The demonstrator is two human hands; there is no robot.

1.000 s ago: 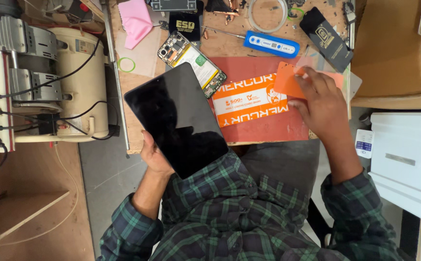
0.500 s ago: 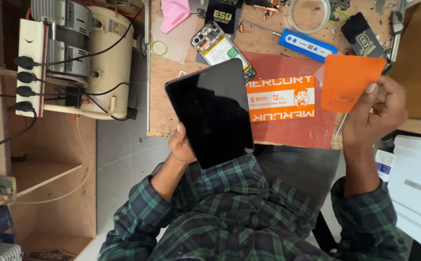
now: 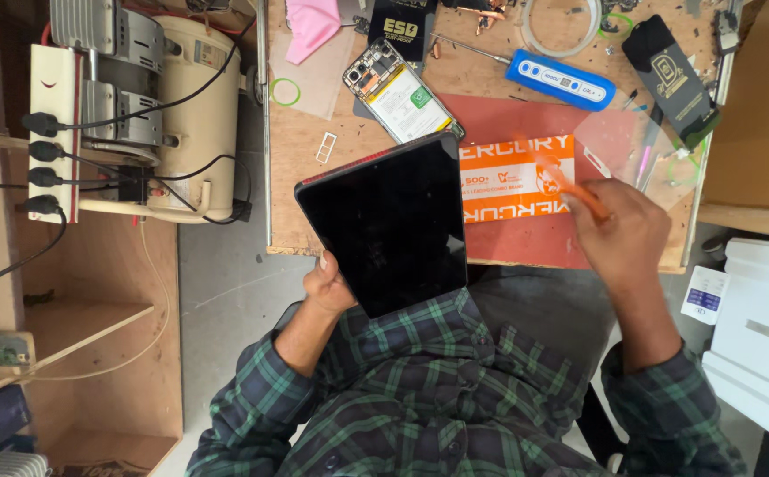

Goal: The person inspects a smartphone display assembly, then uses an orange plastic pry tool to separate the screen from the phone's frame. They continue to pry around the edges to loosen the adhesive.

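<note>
My left hand (image 3: 327, 284) holds a black tablet (image 3: 391, 221) by its lower left edge, screen up and dark, tilted over the near edge of the wooden bench (image 3: 301, 185). My right hand (image 3: 623, 234) is closed on a thin orange sheet (image 3: 570, 185), blurred by motion, over the red mat (image 3: 526, 243). An orange and white printed card (image 3: 508, 172) lies on the mat between the tablet and my right hand.
An opened phone (image 3: 402, 93) with its insides showing lies behind the tablet. A blue tool (image 3: 561, 79), a black packet (image 3: 671, 75), a clear film (image 3: 623, 146), a pink cloth (image 3: 309, 26) and tubing sit further back. A cream machine (image 3: 195, 106) with cables stands left; a white box (image 3: 760, 340) right.
My right hand has swung the orange sheet down from upright at the right toward the mat. The tablet stays in my left hand, shifting slightly with the view.
</note>
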